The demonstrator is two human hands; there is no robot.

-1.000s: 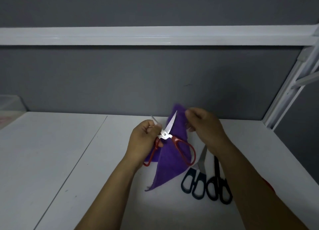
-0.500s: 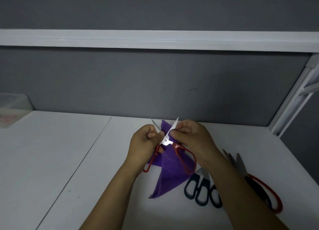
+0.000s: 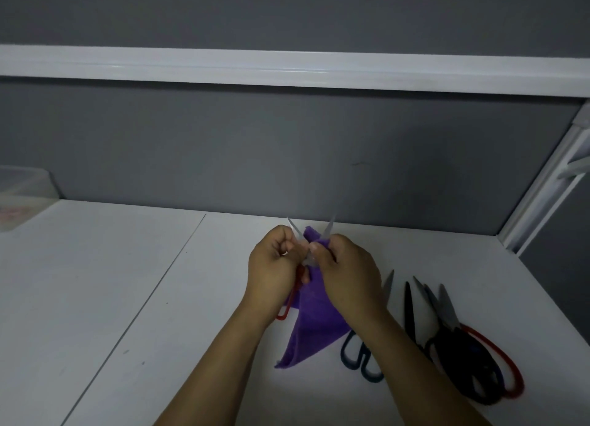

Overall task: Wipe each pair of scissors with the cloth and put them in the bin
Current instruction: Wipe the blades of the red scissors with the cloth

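Note:
My left hand (image 3: 271, 272) grips a pair of red-handled scissors (image 3: 285, 311) above the white table, blades spread and pointing away from me. A red handle loop shows below that hand. My right hand (image 3: 346, 275) pinches a purple cloth (image 3: 311, 326) against one blade near the pivot; the cloth hangs down to a point. Several more scissors lie on the table to the right: a dark-blue-handled pair (image 3: 360, 358), a black pair (image 3: 408, 307) and a black-and-red pair (image 3: 472, 371). A clear plastic bin (image 3: 22, 195) stands at the far left edge.
The white table (image 3: 111, 298) has a seam running diagonally left of my hands. A grey wall panel rises behind it, with a white shelf rail (image 3: 287, 68) overhead and a white frame post (image 3: 549, 195) at the right.
My right hand has slid down the blade toward the pivot with the cloth, closing in on my left hand. The view has shifted right, revealing more scissors.

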